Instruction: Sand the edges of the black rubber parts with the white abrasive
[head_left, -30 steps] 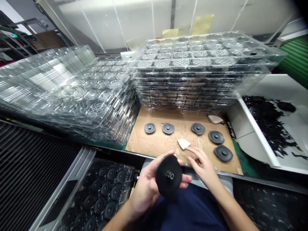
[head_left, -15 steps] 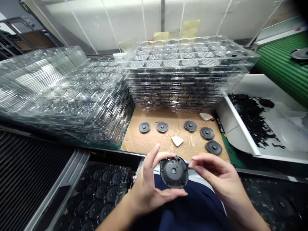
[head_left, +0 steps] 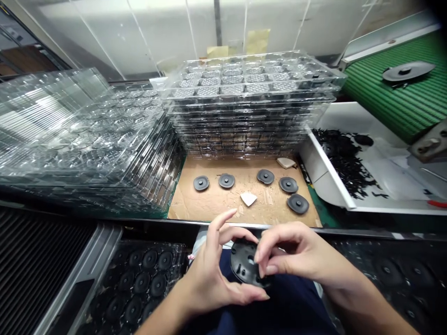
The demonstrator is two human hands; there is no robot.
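Between the thumb and fingers of my left hand [head_left: 218, 267] is a black plastic cover [head_left: 243, 261], rounded-square, its inner face with small posts turned up toward me. My right hand [head_left: 291, 253] is pinched at the cover's right edge, its fingertips over that side; whatever they grip is hidden. Beyond my hands, on a cardboard sheet [head_left: 206, 207], lie several similar dark covers [head_left: 226, 181], each with a small central stub. A white wedge-shaped pad [head_left: 248, 198] rests among them, and a second pale pad [head_left: 286, 163] sits farther back.
Stacks of clear plastic trays stand at the back [head_left: 251, 109] and left [head_left: 139, 153]. To the right, a white bin [head_left: 330, 172] holds black scraps beside a green conveyor belt [head_left: 391, 100] carrying one dark cover. Trays of black covers [head_left: 141, 283] sit below the bench edge.
My right hand has moved left onto the cover's edge, its fingers now pinched there. The cover has tilted in my left hand. The camera view has turned rightward.
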